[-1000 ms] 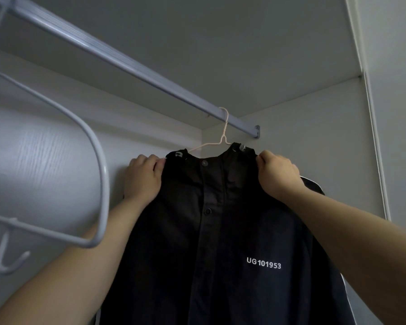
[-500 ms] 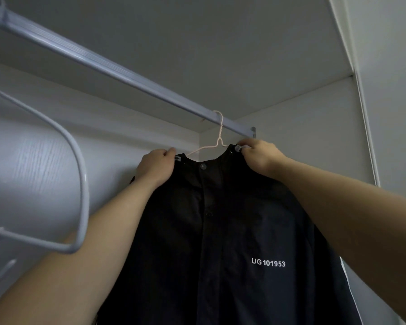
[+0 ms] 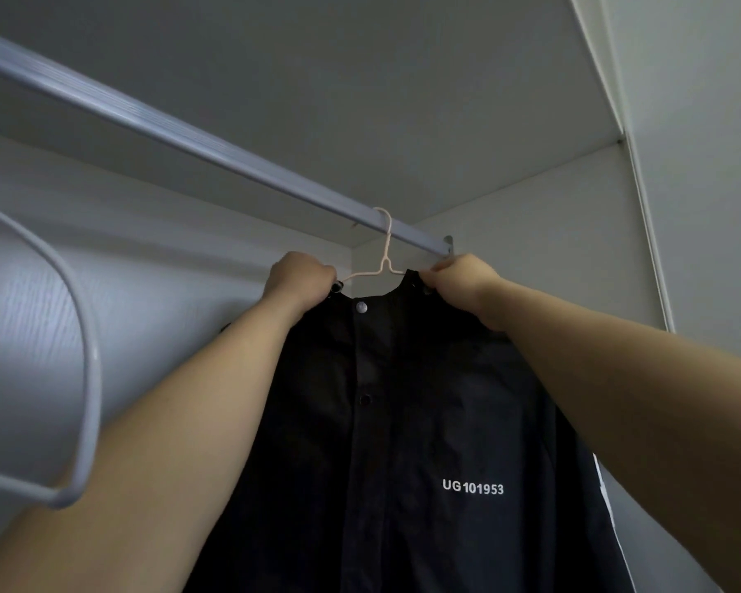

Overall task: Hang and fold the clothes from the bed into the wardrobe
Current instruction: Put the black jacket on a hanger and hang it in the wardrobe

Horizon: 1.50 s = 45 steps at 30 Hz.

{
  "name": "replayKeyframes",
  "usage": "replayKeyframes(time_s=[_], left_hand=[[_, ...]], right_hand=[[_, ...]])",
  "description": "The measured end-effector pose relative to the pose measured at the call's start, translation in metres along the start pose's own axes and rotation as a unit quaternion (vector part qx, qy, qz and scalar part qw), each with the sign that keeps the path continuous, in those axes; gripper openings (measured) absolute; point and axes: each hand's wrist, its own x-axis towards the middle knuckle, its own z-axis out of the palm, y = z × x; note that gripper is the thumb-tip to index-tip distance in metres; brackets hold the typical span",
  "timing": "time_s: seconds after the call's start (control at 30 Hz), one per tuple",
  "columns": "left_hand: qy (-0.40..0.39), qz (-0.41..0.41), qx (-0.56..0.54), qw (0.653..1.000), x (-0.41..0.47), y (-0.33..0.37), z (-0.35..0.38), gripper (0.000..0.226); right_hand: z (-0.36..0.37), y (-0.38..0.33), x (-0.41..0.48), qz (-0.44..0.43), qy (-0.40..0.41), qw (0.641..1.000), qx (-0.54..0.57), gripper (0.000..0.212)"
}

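Black button-front jacket (image 3: 403, 421) with white "UG101953" print hangs on thin pale pink wire hanger (image 3: 379, 267), hook over grey metal wardrobe rail (image 3: 180, 143) near its right end. Left hand (image 3: 298, 280) grips jacket's left collar edge, fingers curled. Right hand (image 3: 460, 281) pinches right collar edge. Jacket body hangs between both forearms. Empty white plastic hanger (image 3: 88, 378) at left, well apart from jacket.
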Motion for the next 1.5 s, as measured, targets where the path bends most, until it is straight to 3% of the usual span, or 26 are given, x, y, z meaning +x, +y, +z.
replayKeyframes(time_s=[0.27, 0.43, 0.53, 0.67, 0.7, 0.8, 1.0, 1.23, 1.5], left_hand=[[0.061, -0.011, -0.020, 0.998, 0.003, -0.010, 0.015, 0.022], [0.092, -0.018, -0.004, 0.996, 0.001, -0.003, 0.015, 0.021], [0.085, 0.027, -0.014, 0.996, -0.001, 0.009, 0.017, 0.020], [0.042, 0.130, -0.014, 0.991, -0.003, 0.000, 0.027, 0.016], [0.034, 0.136, -0.017, 0.990, -0.003, -0.006, 0.027, 0.026], [0.053, 0.107, 0.001, 0.993, -0.001, -0.026, 0.020, 0.056], [0.095, 0.048, 0.178, 0.978, -0.013, -0.069, 0.015, 0.067], [0.100, 0.081, 0.140, 0.982, -0.025, -0.084, 0.021, 0.071], [0.090, 0.047, 0.155, 0.983, -0.033, -0.091, 0.025, 0.073]], right_hand=[[0.009, 0.020, -0.007, -0.034, 0.055, 0.998, -0.024, 0.030], [0.012, 0.026, -0.006, -0.010, 0.073, 0.991, -0.114, 0.020], [0.010, 0.040, -0.004, 0.018, 0.102, 0.988, -0.115, 0.018], [0.005, 0.056, -0.015, 0.027, 0.128, 0.984, -0.123, 0.031], [0.003, 0.062, -0.018, 0.026, 0.128, 0.982, -0.134, 0.035], [-0.006, 0.085, -0.025, 0.023, 0.133, 0.975, -0.175, 0.048], [-0.016, 0.113, -0.035, -0.005, 0.140, 0.964, -0.224, 0.060], [-0.027, 0.122, -0.038, -0.074, 0.170, 0.944, -0.275, 0.045], [-0.052, 0.127, -0.047, -0.063, 0.181, 0.915, -0.354, 0.061]])
